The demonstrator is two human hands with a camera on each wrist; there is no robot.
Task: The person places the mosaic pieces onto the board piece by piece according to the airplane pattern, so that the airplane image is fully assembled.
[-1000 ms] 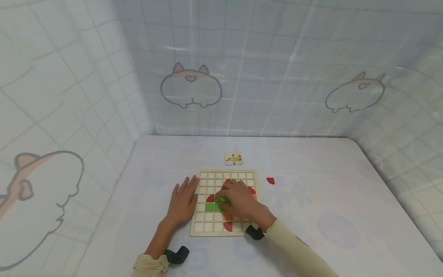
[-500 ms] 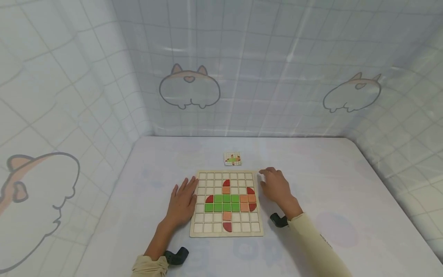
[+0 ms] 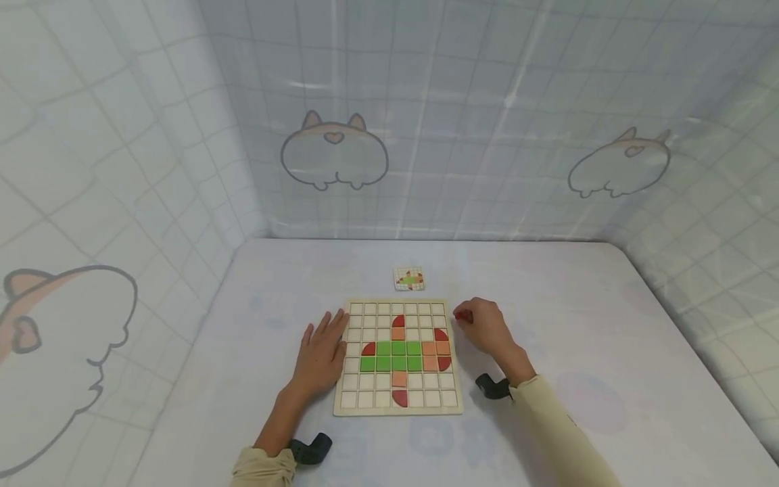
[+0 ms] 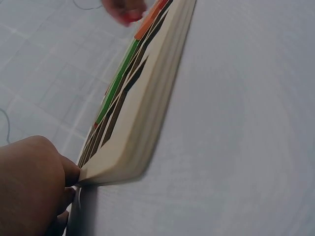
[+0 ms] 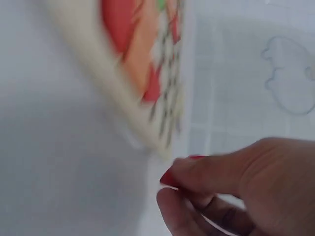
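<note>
A wooden grid board [image 3: 365, 402] lies on the table, its cells partly filled with green squares [image 3: 398, 356], orange squares [image 3: 429, 356] and red quarter-circle pieces. My left hand [image 3: 320, 355] rests at the board's left edge, fingers extended and touching the rim. Just off the board's upper right edge, my right hand [image 3: 487, 329] pinches a red quarter-circle piece [image 3: 465, 316] between thumb and fingers. In the right wrist view the red piece [image 5: 170, 178] pokes out from under the thumb, partly covered.
Behind the board lies a small pattern card [image 3: 409, 279] with a coloured grid design. Dark wrist-worn devices [image 3: 312, 449] sit by both forearms. Tiled-print sheets [image 3: 426, 135] enclose the table [image 3: 548, 291] at the back and sides.
My right hand has moved from over the board's middle to its right side and picked up the loose red quarter-circle piece from the table. The left hand stays put.
</note>
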